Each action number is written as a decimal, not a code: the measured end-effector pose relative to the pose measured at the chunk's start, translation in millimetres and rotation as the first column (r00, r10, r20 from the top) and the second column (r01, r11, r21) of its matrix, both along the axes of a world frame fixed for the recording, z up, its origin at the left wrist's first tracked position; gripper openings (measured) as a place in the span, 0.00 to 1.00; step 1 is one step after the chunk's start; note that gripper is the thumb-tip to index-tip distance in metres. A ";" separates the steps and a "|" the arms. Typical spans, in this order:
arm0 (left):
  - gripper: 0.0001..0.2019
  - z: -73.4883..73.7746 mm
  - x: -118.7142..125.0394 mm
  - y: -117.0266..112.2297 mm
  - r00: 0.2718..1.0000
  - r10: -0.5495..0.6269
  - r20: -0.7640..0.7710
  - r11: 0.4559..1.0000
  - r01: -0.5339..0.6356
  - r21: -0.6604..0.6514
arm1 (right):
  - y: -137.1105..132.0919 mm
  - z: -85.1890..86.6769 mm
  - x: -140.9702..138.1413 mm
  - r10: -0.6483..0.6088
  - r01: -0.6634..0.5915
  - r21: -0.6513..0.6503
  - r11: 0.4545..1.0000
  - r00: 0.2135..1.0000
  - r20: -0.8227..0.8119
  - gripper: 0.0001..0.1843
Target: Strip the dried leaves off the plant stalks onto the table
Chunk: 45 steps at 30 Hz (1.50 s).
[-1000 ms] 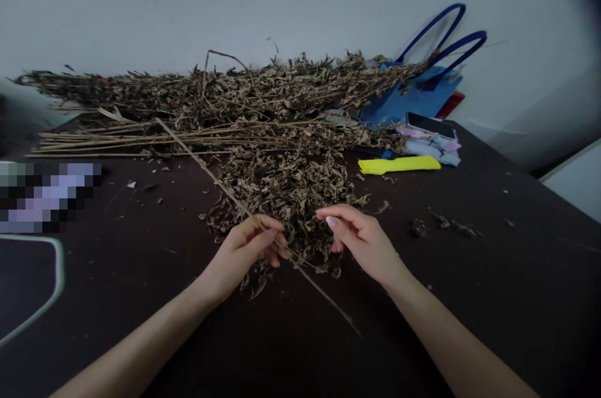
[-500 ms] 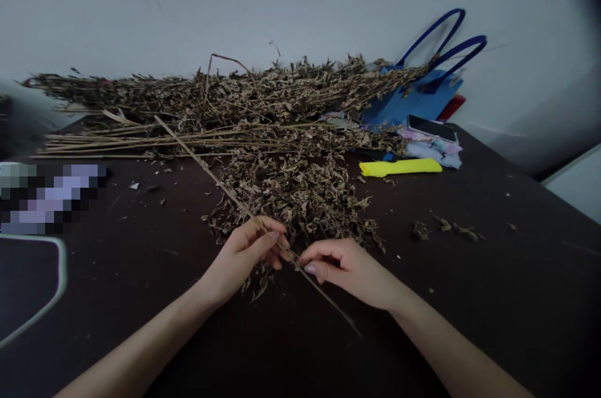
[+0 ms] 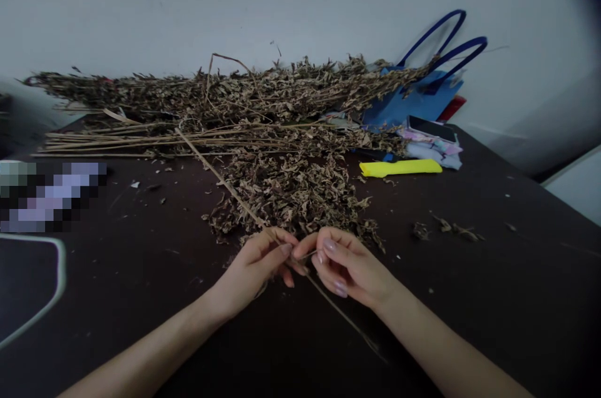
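Observation:
My left hand [image 3: 263,263] is closed around a long dried plant stem [image 3: 220,180], which slants from the back left down toward the front right. Just to its right, my right hand [image 3: 350,263] pinches a thin side twig [image 3: 307,255] between thumb and finger, close to the stem. The stem's thin lower end [image 3: 350,320] comes out below both hands, over the dark table. Beyond the hands lies a heap of dried, curled leaves [image 3: 300,188]. Where the stem passes through the left fingers, it is hidden.
Dried stalks with leaves [image 3: 282,88] lie along the wall, with bare stems [image 3: 94,142] in front. A blue bag [image 3: 399,104], a phone [image 3: 432,129] on a cloth and a yellow packet [image 3: 400,167] are at the right. A white cable [image 3: 61,266] curves at the left.
The stem and my left hand have shifted right and toward me. My right hand has turned and now pinches a thin twig beside the stem, its fingers nearly meeting the left ones.

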State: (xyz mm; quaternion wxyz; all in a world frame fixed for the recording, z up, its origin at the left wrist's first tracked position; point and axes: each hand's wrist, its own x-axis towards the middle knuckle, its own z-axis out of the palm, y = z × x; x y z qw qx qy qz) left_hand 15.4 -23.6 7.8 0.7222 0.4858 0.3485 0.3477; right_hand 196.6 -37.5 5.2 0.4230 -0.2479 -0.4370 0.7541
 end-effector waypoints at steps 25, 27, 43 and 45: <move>0.08 -2.3 4.2 -4.1 0.999 0.032 0.006 1.000 -0.032 -0.002 | -3.2 13.1 7.1 -0.540 0.163 0.572 0.804 0.602 0.588 0.12; 0.08 -2.6 4.0 -3.5 0.999 0.038 0.010 0.999 -0.038 -0.003 | -4.3 14.7 8.8 -0.578 0.144 0.625 0.767 0.579 0.575 0.12; 0.06 -1.3 4.0 -7.6 0.990 -0.049 0.131 0.999 0.047 0.016 | -5.4 -1.5 -9.5 -0.182 0.164 0.106 0.981 0.965 0.189 0.06; 0.06 -0.3 4.1 -8.6 0.991 -0.046 0.122 0.999 0.043 0.031 | -5.6 -5.5 -11.2 -0.150 0.147 0.039 0.988 0.981 0.123 0.06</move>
